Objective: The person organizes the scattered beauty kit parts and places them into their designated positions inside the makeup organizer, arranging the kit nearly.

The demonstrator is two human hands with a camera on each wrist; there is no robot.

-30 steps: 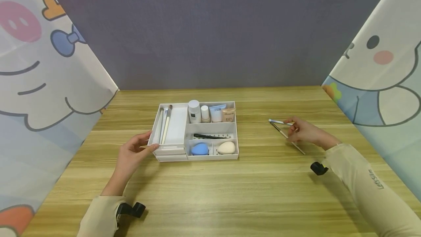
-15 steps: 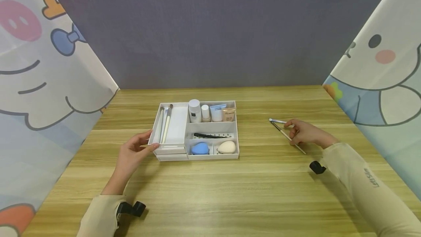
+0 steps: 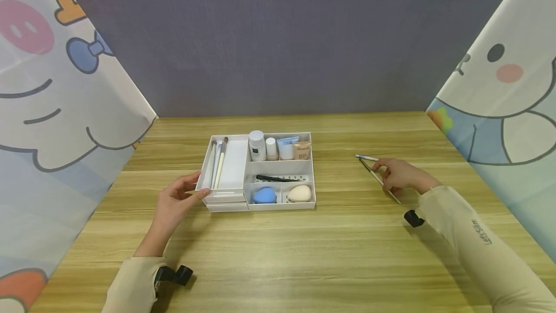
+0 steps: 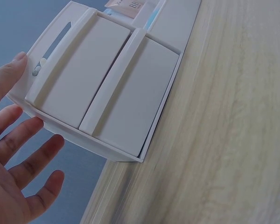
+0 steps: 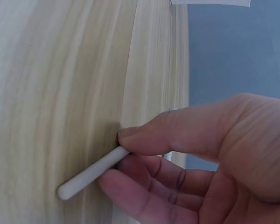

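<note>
A white makeup organizer (image 3: 236,158) stands left of centre, with two drawer fronts (image 4: 86,65) showing in the left wrist view. My left hand (image 3: 175,201) grips its front left corner, thumb on the front and fingers loosely spread along the side. On the right, my right hand (image 3: 404,176) pinches a makeup brush (image 3: 372,173) with a dark tip between thumb and fingers, low over the table. Its pale handle (image 5: 91,175) pokes out past the fingertips in the right wrist view. A second, white brush (image 3: 367,157) lies beside it, partly behind the hand.
Several brushes (image 3: 219,163) lie in the organizer's left tray. Its other compartments hold a white bottle (image 3: 257,147), a smaller bottle (image 3: 271,149), two tubes (image 3: 287,149), a black pencil-like item (image 3: 278,178), a blue sponge (image 3: 265,195) and a cream sponge (image 3: 299,193).
The right hand and forearm have shifted slightly leftward, and the fingers have closed on the dark-tipped brush. The left hand and the organizer have stayed in place.
</note>
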